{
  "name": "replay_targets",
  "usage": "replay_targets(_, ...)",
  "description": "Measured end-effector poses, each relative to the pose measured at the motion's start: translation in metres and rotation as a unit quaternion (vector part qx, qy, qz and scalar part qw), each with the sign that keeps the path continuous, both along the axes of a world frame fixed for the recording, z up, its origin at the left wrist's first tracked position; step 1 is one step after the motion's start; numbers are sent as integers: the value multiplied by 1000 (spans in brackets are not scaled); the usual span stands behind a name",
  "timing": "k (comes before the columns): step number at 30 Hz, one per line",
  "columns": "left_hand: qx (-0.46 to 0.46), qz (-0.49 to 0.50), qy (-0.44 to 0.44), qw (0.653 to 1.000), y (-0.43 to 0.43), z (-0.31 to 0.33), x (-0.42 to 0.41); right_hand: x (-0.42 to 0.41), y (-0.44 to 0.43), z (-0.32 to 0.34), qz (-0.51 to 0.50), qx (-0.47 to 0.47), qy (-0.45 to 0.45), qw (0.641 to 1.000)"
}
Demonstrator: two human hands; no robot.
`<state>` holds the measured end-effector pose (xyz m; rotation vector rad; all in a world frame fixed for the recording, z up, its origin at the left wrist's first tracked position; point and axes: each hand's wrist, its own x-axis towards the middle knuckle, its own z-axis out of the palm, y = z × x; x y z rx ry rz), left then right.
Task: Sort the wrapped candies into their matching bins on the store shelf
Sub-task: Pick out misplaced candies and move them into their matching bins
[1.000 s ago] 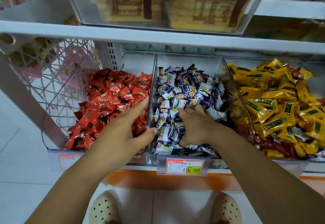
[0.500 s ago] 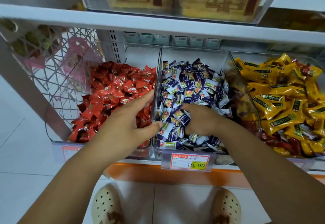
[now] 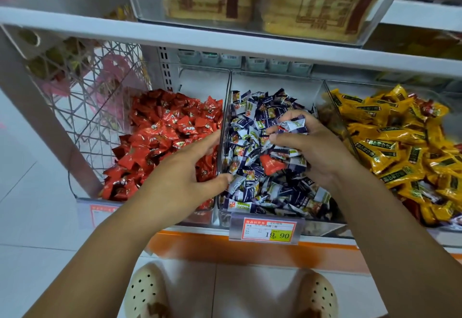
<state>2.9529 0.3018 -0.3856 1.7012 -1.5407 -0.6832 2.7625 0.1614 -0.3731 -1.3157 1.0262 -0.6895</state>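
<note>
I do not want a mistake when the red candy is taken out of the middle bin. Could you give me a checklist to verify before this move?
1. The red candy lies exposed on the blue-and-white candies: ok.
2. The right hand is free to pick it: not ok, it grips a bunch of blue-and-white candies.
3. The left hand is free: ok, its fingers are straight and it rests across the divider.
4. The pile of red candies beside the divider is uncovered for the drop: ok.
5. No more strays are buried in the middle bin: cannot tell.
</note>
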Motion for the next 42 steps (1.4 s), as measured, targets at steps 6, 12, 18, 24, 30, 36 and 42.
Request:
replay_targets(6,2,1,3,1000,-1,-1,0,14,8,-9,25,126,-54,990)
replay_targets(12,-3,-12,5,1000,-2,0,3,-2,4,-9,77,49,8,996)
replay_targets(18,3,-13,-8,1000,-3,-1,3,-10,8,0,83,-83,174,978)
replay_targets(24,4,-5,-14,1000,-2,-3,3,-4,17,9,61,-315,317,893)
replay_targets(30,5,-14,-17,1000,-1,1,2,31,19,-24,123,-325,407,845)
replay_targets(36,21,-24,-6,999,-2,4,5,14,22,12,181,-261,301,899)
replay_targets(42,31,-39,4,999,-1,4,8,15,50,1,297,-230,371,849)
